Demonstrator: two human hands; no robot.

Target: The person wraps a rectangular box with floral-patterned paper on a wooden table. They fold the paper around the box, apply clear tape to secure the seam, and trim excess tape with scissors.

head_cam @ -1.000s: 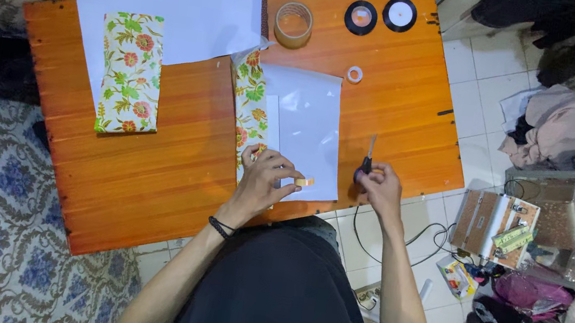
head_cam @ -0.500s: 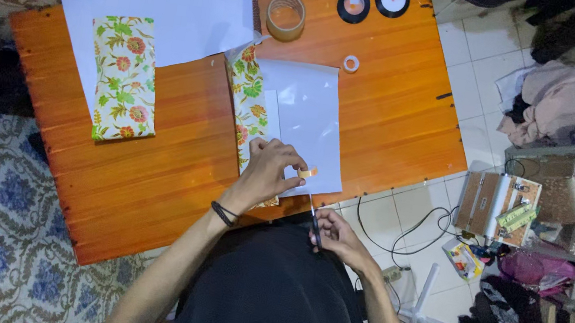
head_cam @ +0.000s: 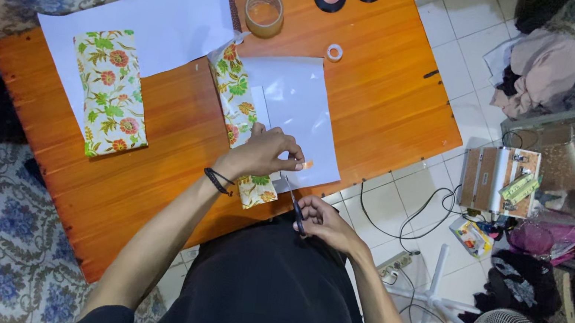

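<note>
Right now the desk (head_cam: pixel 153 158) is holding the white sheet (head_cam: pixel 295 110) under the left hand (head_cam: pixel 266 152), which is lying flat, pressing it. Just below, the right hand (head_cam: pixel 320 222) is closing around scissors (head_cam: pixel 293 203); the blades might be nicking fingers if the sheet slides.

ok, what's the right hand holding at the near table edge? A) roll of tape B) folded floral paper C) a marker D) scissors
D: the right hand grips dark-handled scissors, blades pointing up toward the white sheet that the left hand presses down; the tape roll sits untouched at the far side of the table.
</note>
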